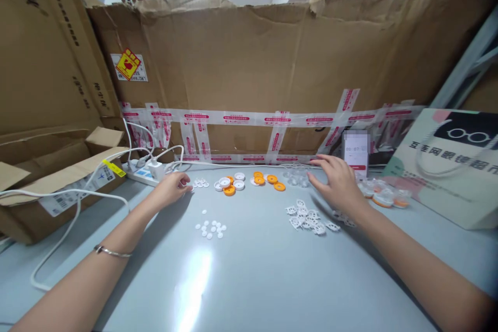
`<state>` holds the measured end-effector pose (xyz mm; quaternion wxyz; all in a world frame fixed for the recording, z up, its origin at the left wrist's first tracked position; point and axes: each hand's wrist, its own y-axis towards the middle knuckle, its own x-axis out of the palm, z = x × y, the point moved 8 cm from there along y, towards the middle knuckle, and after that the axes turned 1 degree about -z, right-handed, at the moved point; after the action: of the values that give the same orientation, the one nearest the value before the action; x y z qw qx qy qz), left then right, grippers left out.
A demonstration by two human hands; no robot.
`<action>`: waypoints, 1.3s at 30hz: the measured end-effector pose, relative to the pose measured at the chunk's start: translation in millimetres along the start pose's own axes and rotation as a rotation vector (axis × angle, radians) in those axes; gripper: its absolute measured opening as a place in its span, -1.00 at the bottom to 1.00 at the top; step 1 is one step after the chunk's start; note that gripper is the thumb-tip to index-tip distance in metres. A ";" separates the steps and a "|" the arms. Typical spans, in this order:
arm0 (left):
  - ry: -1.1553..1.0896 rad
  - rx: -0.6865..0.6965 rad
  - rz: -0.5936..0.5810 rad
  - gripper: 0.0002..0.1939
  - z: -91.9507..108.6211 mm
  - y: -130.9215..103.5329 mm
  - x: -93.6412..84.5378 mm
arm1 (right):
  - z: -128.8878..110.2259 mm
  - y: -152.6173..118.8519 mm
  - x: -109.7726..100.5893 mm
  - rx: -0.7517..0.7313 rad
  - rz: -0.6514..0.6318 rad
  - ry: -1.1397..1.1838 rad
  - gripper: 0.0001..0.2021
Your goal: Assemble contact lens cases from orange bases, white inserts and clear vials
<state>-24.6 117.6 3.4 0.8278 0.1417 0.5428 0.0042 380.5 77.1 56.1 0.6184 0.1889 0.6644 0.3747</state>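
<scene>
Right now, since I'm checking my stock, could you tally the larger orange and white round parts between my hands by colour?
Orange round parts: 6
White round parts: 4
Total: 10
That is what shows; overlaps may hide more. I left out a pale piece partly hidden beside an orange one.

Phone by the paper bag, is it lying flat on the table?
No, the phone stands upright, its screen facing the camera, beside the paper bag.

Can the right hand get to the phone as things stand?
Probably yes: the phone stands just beside the right hand, screen facing the wearer, and nothing visible blocks the way.
</scene>
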 end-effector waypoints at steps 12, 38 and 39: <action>-0.172 0.091 0.094 -0.82 67.6 -17.1 -0.5 | -20.4 -5.0 6.1 -0.032 -0.110 0.240 -0.80; -0.237 0.188 0.010 -0.75 111.5 10.9 25.4 | -51.7 -12.4 11.3 -0.139 -0.255 0.435 -0.83; -0.226 0.173 0.020 -0.70 101.9 15.4 24.1 | -52.3 -12.3 11.2 -0.141 -0.259 0.436 -0.84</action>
<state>79.2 112.8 23.2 0.8684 0.2174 0.4429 -0.0502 330.9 63.3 37.1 0.5151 -0.0264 0.7728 0.3699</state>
